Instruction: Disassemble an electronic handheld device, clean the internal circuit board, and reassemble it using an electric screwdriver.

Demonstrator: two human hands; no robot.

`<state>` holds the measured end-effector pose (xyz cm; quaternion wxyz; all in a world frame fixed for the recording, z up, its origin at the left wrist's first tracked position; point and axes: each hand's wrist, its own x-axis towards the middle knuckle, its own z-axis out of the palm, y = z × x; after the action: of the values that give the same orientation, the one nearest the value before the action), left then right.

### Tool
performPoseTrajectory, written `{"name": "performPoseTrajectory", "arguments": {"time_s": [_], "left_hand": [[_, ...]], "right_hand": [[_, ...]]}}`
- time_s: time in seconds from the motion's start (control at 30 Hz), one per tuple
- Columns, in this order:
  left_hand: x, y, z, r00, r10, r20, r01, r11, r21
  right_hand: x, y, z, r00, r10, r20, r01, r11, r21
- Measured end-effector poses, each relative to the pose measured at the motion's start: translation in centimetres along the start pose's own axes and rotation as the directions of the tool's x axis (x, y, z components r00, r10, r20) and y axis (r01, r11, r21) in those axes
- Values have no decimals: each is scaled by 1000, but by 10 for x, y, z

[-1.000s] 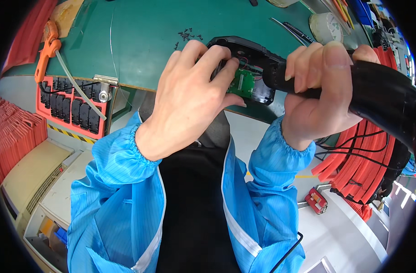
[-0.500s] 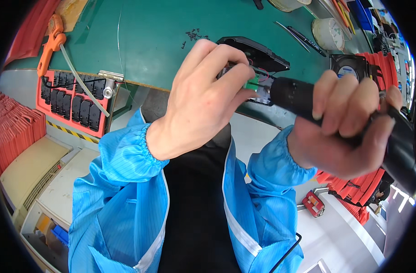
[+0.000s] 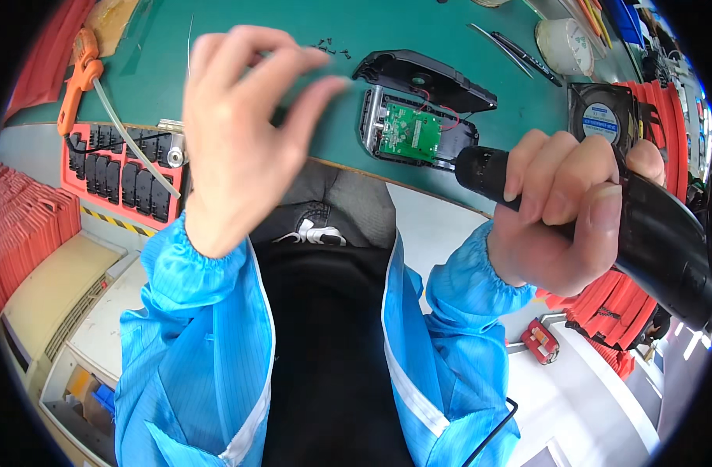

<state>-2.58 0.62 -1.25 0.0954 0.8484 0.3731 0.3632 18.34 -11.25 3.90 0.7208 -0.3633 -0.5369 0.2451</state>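
Note:
My right hand [image 3: 562, 206] is wrapped round a black electric screwdriver [image 3: 659, 241]. Its nose points left, at the right end of an opened black plastic housing [image 3: 469, 140]. Inside that housing lies a green circuit board [image 3: 414, 132]. Thin red wires run from it to the other black housing half [image 3: 441, 82], which leans behind. My left hand [image 3: 251, 117] hovers over the bench, left of the housing, thumb and forefinger apart with nothing visible between them. Just beyond its fingertips lie several small dark screws [image 3: 329, 48]. The screwdriver's tip is hard to make out.
An orange glue gun [image 3: 80, 82] rests at the left, beside a red tray [image 3: 122, 175] of black parts. Tweezers [image 3: 502, 50], a pen [image 3: 531, 61], a white tape roll [image 3: 564, 48] and a black fan [image 3: 601, 113] occupy the right of the green bench [image 3: 403, 23].
My left hand has moved from the housing leftward toward the screws, its fingers spreading. The circuit board is now uncovered. My right hand has shifted slightly left with the screwdriver.

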Motion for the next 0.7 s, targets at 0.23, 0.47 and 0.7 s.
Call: {"name": "performPoseTrajectory", "arguments": {"time_s": [0.23, 0.47, 0.7], "left_hand": [[-9, 31, 7, 947, 82, 310, 0, 967, -254], [-9, 31, 10, 937, 120, 328, -45, 973, -227], [-10, 31, 10, 937, 121, 327, -53, 976, -211]], "right_hand": [[-1, 0, -1, 1000, 7, 23, -7, 1000, -13], [-3, -4, 1, 999, 50, -3, -50, 998, -27], [-4, -4, -5, 996, 28, 87, -25, 999, -28]]}}
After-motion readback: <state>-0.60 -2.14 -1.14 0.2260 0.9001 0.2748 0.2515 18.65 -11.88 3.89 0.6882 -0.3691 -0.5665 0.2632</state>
